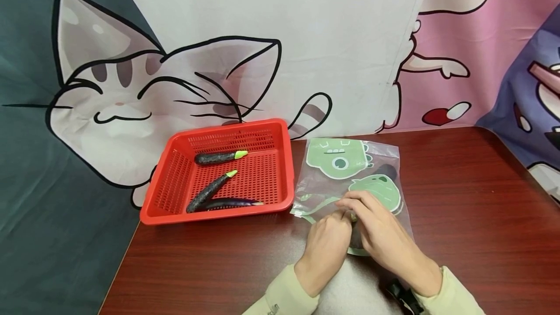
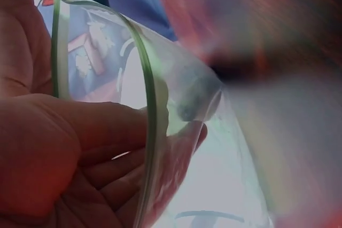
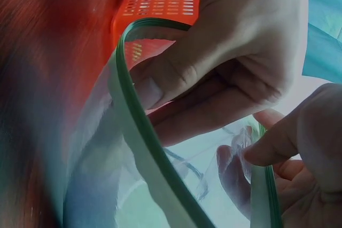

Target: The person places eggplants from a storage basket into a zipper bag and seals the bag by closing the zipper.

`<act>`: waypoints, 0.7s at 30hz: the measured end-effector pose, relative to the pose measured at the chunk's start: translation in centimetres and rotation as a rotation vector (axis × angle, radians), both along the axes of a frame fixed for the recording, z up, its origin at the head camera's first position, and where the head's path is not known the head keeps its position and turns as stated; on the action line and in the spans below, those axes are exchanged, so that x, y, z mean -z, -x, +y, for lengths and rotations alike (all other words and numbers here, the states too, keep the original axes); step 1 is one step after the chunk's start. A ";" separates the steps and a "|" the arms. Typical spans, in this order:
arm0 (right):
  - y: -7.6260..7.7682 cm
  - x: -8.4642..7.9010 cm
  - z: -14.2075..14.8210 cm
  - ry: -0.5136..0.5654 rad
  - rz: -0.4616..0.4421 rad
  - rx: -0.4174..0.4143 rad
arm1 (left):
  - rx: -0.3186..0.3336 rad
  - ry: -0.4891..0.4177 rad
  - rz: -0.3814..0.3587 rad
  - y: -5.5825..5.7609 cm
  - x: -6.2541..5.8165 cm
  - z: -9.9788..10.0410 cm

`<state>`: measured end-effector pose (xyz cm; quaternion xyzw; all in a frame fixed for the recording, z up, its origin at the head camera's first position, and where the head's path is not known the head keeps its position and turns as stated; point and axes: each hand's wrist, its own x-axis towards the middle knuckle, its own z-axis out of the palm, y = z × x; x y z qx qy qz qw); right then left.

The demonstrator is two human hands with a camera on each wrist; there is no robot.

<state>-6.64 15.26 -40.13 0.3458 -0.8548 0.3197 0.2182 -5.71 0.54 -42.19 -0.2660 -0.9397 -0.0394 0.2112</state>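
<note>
A clear zip bag (image 1: pixel 328 186) with green cartoon prints lies in front of me, its green-edged mouth (image 3: pixel 131 92) spread apart. A dark, blurred shape (image 2: pixel 195 100) shows through the film; its kind is unclear. My left hand (image 1: pixel 328 244) is at the bag's mouth, its fingers (image 3: pixel 187 118) reaching inside the rim, with a gap between thumb and fingers. Beside it, my right hand (image 1: pixel 385 235) pinches the other side of the rim between thumb (image 3: pixel 262 150) and finger. The right hand partly covers the bag in the head view.
A red perforated basket (image 1: pixel 286 174) stands left of the bag. It holds two dark zucchini-like vegetables (image 1: pixel 210 191) with bright green ends and a purple eggplant (image 1: pixel 232 202). A cartoon-printed cloth (image 1: pixel 350 52) hangs behind the brown table (image 1: pixel 472 208). A black device (image 1: pixel 404 296) sits at my right wrist.
</note>
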 end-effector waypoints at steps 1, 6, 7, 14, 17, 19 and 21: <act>0.0 0.0 0.0 -0.002 0.000 0.001 | 0.004 0.001 0.000 0.0 -0.1 0.0; 0.0 -0.1 0.1 -0.005 0.001 0.006 | 0.029 -0.016 -0.020 -0.4 -0.8 -0.4; 0.0 -0.1 0.1 -0.004 0.003 0.006 | 0.034 -0.025 -0.027 -0.5 -1.0 -0.6; 0.1 -0.2 0.0 0.002 0.009 0.009 | 0.082 -0.122 -0.059 -0.8 -2.5 -2.0; 0.1 -0.1 0.0 0.002 0.005 0.009 | 0.094 -0.136 -0.073 -1.0 -3.1 -2.4; 0.1 -0.1 0.0 -0.002 0.004 0.012 | 0.091 -0.135 -0.089 -1.1 -3.6 -2.7; 0.1 0.0 0.0 -0.009 0.001 0.016 | 0.082 -0.135 -0.106 -1.3 -3.9 -3.0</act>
